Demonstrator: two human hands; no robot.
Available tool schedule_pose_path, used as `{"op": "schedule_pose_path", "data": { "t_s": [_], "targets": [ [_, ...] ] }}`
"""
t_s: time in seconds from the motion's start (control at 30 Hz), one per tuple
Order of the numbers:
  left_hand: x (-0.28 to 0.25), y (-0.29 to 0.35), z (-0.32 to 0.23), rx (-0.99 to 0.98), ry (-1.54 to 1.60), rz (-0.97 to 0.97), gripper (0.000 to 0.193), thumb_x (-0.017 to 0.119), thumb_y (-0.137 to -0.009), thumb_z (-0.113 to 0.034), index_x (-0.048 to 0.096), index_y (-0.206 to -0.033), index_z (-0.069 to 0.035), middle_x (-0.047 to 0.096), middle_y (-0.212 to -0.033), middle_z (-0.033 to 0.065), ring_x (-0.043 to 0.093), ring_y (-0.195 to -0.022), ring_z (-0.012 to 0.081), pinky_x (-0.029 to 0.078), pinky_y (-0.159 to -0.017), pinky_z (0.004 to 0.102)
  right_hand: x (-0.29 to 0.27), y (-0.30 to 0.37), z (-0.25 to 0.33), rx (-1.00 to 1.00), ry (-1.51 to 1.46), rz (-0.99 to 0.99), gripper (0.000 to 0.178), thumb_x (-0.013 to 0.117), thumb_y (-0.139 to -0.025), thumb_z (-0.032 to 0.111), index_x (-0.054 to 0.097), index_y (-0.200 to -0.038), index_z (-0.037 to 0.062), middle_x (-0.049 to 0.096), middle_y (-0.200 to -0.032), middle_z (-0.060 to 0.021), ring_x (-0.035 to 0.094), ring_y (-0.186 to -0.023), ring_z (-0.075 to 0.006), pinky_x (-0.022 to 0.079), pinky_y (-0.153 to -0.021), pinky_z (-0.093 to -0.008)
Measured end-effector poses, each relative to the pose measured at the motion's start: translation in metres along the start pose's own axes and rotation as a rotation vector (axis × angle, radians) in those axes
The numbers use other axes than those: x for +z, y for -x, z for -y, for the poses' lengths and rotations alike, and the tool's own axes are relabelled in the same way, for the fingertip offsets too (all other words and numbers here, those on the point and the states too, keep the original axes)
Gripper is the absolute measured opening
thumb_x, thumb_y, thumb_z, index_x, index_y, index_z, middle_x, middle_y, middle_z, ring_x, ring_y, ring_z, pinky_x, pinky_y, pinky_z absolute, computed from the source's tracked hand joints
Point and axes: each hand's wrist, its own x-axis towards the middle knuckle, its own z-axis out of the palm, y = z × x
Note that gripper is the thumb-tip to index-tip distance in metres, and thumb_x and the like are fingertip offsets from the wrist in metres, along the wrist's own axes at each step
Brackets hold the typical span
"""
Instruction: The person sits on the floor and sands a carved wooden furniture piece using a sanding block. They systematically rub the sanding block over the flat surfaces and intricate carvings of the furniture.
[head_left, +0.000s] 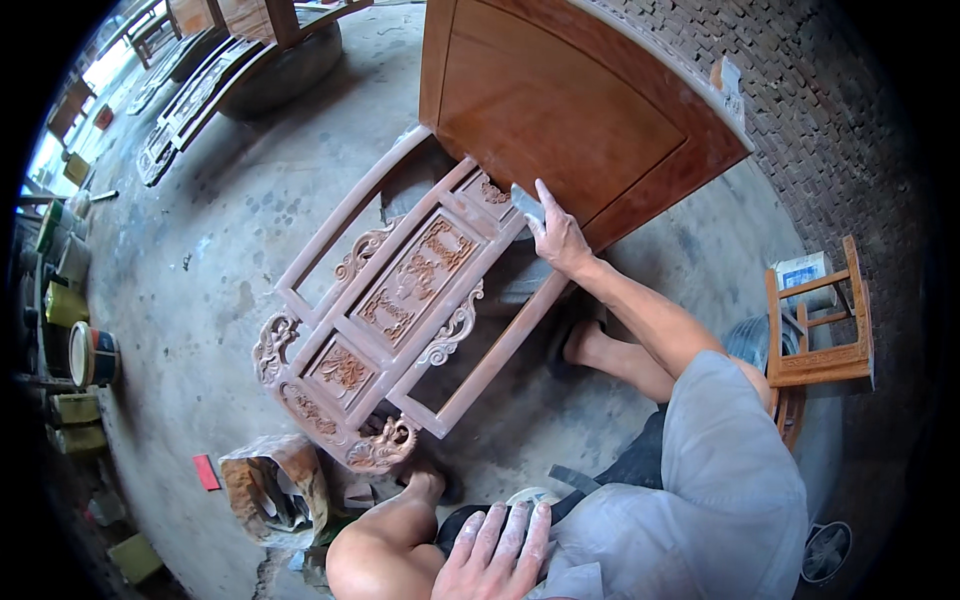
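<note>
Right hand: I see it near the middle of the frame; the right hand (562,242) has its thumb and fingers closed on a pale pad (527,203), one finger stretched out past it.
Pad: just above the middle of the frame, over the upper right end of the carved frame; I cannot tell how firmly it presses.
Left hand: at the bottom centre, the left hand (498,553) lies flat, its powdery fingers stretched out and slightly apart, in front of the grey shorts (735,440).
Carved frame: the pinkish carved frame (415,280) runs slantwise from the centre to the lower left, with relief panels, scrollwork and open slots.
Board: a large reddish-brown board (570,90) fills the upper centre; the carved frame's upper end meets it, though I cannot tell whether they are joined.
Right side: I have a small wooden stool (825,365) there, with a white bucket (803,280) just behind, and a brick wall (820,110) above.
Lower left: a worn, open-topped box (240,480) stands on the grey floor (180,390) near a flat red piece (206,472).
Left edge: a banded bucket (93,355) stands among olive containers (65,304).
</note>
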Motion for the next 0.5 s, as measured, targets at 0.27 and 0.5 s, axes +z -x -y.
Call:
{"op": "schedule_pose_path", "data": {
  "t_s": [0.27, 0.5],
  "targets": [
    [-0.008, 0.002, 0.000, -0.048, 0.053, 0.034, 0.070, 0.047, -0.103, -0.031, 0.029, -0.166, -0.010, 0.038, -0.168, 0.0117, 0.033, -0.157, 0.0301, 0.021, -0.132, 0.0478, -0.003, -0.019, -0.016, 0.064, 0.318, 0.163, 0.026, 0.052, -0.101, 0.017, 0.068, -0.119, 0.0073, 0.073, -0.098, -0.0308, 0.071, -0.095, -0.0510, 0.055, -0.084, -0.0627],
    [-0.004, 0.003, 0.004, -0.011, 0.033, -0.101, 0.065, 0.052, -0.100, -0.028, 0.038, -0.161, -0.009, 0.049, -0.158, 0.0128, 0.043, -0.148, 0.0312, 0.029, -0.126, 0.0483, 0.031, -0.003, -0.003, -0.032, 0.404, 0.277, 0.035, 0.047, -0.094, 0.014, 0.066, -0.124, 0.0119, 0.074, -0.093, -0.0293, 0.072, -0.089, -0.0519, 0.057, -0.080, -0.0639]
  ]
}}
